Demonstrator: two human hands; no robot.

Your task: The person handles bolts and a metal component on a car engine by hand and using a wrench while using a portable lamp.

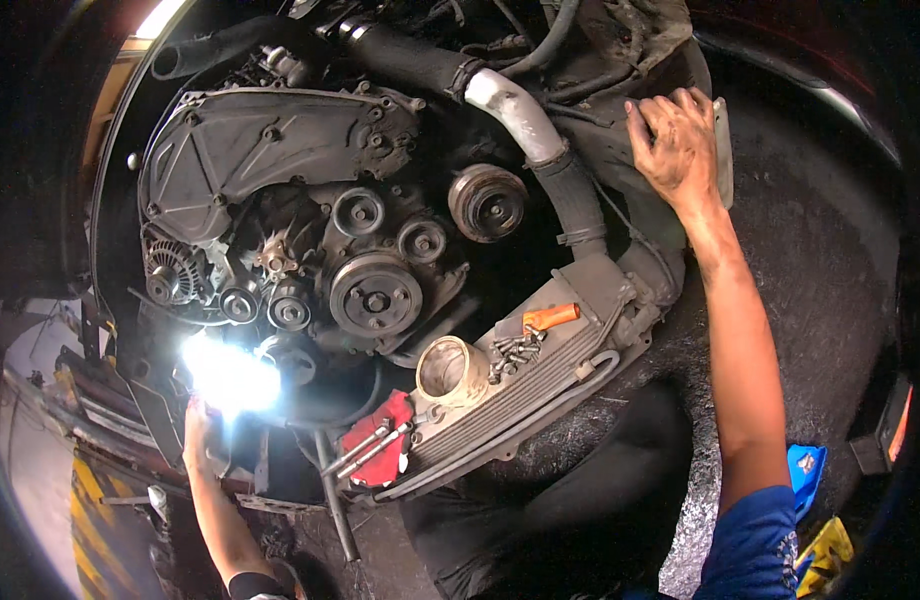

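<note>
Blue sleeve (752, 545); dark, patchy floor (800, 270); yellow-black striped panel (92, 530); lamp (230, 378) beside engine (270, 160).

One wide fisheye view looks down from the person's head, close over the engine (270, 150), which spreads across the upper left; the right forearm (745, 340) enters from the lower right, and darkness rings the rim.

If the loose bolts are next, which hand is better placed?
Right, likely: the right hand appears empty and looks nearer the bolts. The left hand is at the glaring light, seemingly holding it, though glare hides the grip.
</note>
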